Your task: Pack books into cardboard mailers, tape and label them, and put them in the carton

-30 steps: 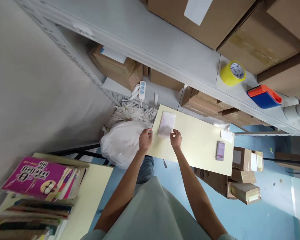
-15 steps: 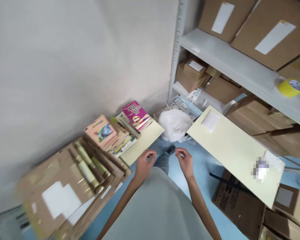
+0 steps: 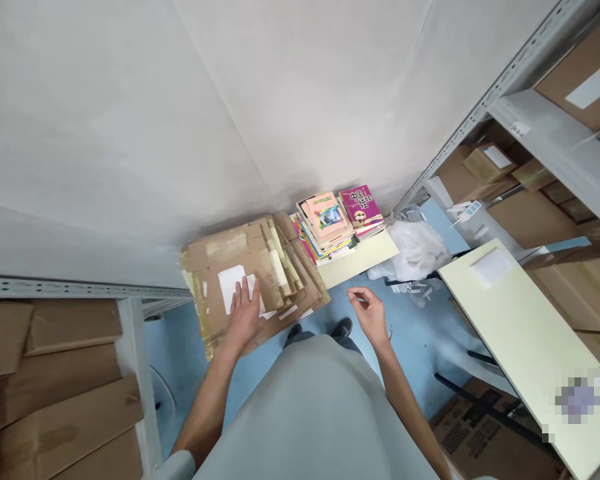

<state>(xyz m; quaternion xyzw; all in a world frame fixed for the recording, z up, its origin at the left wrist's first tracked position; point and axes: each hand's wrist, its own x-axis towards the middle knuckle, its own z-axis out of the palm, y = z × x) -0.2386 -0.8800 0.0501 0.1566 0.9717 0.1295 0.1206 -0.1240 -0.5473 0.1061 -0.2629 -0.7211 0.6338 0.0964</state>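
My left hand reaches over a stack of flattened cardboard boxes, fingers stretched out across white paper labels. It holds nothing; whether the fingertips touch the top sheet, I cannot tell. My right hand hovers above the blue floor in front of me, its fingers curled in toward the thumb with nothing visible between them. Right of the cardboard, a pile of books with a pink cover on top lies on a cream tabletop. A purple book lies beside that pile.
A white plastic bag sits beyond the tabletop's right end. Another cream table stands at right, with a blurred patch on it. Metal shelves at right and a rack at left hold cardboard boxes.
My view has turned left, bringing the left rack into sight. My left hand has moved left from in front of me and opened over the cardboard. My right hand stays curled.
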